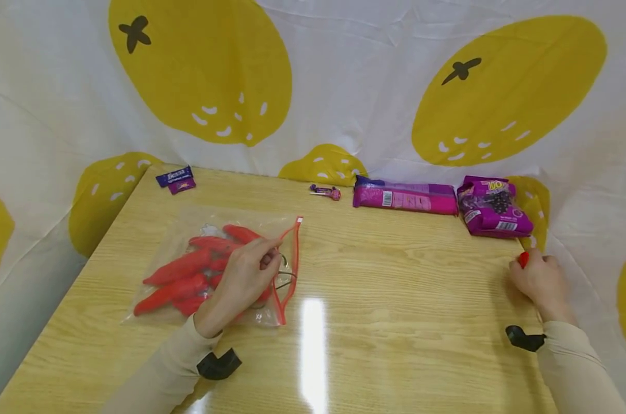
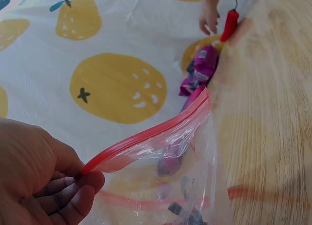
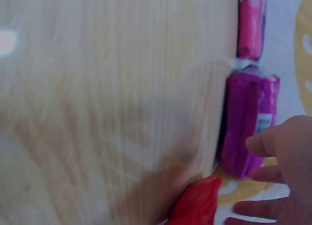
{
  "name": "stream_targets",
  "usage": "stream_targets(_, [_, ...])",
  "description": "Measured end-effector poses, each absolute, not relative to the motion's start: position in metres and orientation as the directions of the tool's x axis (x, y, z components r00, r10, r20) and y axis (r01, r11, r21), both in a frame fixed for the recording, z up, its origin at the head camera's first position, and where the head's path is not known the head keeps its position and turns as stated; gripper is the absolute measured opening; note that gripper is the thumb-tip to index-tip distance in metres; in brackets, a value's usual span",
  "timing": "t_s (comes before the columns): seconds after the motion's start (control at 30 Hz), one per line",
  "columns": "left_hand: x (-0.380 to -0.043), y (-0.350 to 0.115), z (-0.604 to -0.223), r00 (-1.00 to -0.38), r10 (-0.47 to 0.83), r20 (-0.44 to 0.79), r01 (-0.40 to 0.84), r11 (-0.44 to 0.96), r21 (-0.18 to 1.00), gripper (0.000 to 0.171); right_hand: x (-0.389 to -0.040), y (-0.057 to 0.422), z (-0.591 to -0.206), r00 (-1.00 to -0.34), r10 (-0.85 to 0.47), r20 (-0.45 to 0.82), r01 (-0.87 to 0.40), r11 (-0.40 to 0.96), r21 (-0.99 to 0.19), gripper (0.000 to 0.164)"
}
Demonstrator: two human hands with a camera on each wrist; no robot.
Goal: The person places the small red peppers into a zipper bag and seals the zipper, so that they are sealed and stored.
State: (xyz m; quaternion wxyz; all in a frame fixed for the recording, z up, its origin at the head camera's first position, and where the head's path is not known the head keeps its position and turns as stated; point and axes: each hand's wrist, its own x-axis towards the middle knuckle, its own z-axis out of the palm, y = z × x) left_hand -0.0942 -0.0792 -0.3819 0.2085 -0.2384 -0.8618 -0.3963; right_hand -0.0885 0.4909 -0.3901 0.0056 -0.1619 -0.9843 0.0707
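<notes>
My left hand (image 1: 248,275) pinches the red zip edge (image 2: 146,137) of a clear zip bag (image 1: 165,247), lifting that edge up in the left wrist view. Several red chili peppers (image 1: 175,269) lie inside the bag, some with green stems by its mouth. At the table's right edge is my right hand (image 1: 542,284), its fingers apart in the right wrist view (image 3: 292,171). A single red pepper (image 3: 197,203) lies beside those fingers, outside their grip; in the head view the hand covers most of it.
A purple snack pack (image 1: 494,210) with a grape picture stands at the back right corner, next to a long pink-purple packet (image 1: 406,196). A wrapped lollipop (image 1: 325,192) lies at the back middle, two small candies (image 1: 178,179) at the back left. A lemon-print cloth (image 1: 344,69) hangs behind.
</notes>
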Motion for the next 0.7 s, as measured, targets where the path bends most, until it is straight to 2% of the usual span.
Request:
stream_targets(0.07, [-0.094, -0.079, -0.382, -0.801, 0.246, 0.545, 0.574, 0.572, 0.586, 0.022, -0.083, 0.5, -0.393, -0.944, 0.315, -0.101, 0.324, 0.942, -0.091, 0.05])
stream_targets(0.13, [-0.094, -0.079, -0.382, -0.803, 0.244, 0.543, 0.572, 0.57, 0.59, 0.022, -0.08, 0.503, -0.395, -0.947, 0.293, -0.133, 0.303, 0.951, -0.062, 0.045])
stream_targets(0.27, [-0.095, -0.078, -0.381, -0.806, 0.24, 0.541, 0.568, 0.571, 0.592, 0.022, -0.075, 0.501, -0.397, -0.946, 0.303, -0.119, 0.311, 0.949, -0.059, 0.034])
stream_targets(0.37, [-0.095, -0.077, -0.382, -0.808, 0.24, 0.538, 0.565, 0.573, 0.593, 0.022, -0.074, 0.497, -0.397, -0.939, 0.328, -0.103, 0.338, 0.937, -0.094, 0.039])
stream_targets(0.43, [-0.095, -0.076, -0.381, -0.808, 0.244, 0.537, 0.567, 0.573, 0.592, 0.022, -0.076, 0.486, -0.395, -0.947, 0.319, -0.044, 0.322, 0.937, -0.136, 0.042])
stream_targets(0.57, [-0.095, -0.076, -0.38, -0.803, 0.245, 0.543, 0.57, 0.581, 0.581, 0.021, -0.086, 0.434, -0.382, -0.97, 0.209, 0.127, 0.171, 0.951, -0.257, 0.042])
stream_targets(0.7, [-0.094, -0.077, -0.379, -0.807, 0.242, 0.539, 0.565, 0.585, 0.582, 0.022, -0.094, 0.355, -0.368, -0.982, 0.018, 0.191, -0.06, 0.917, -0.395, 0.045])
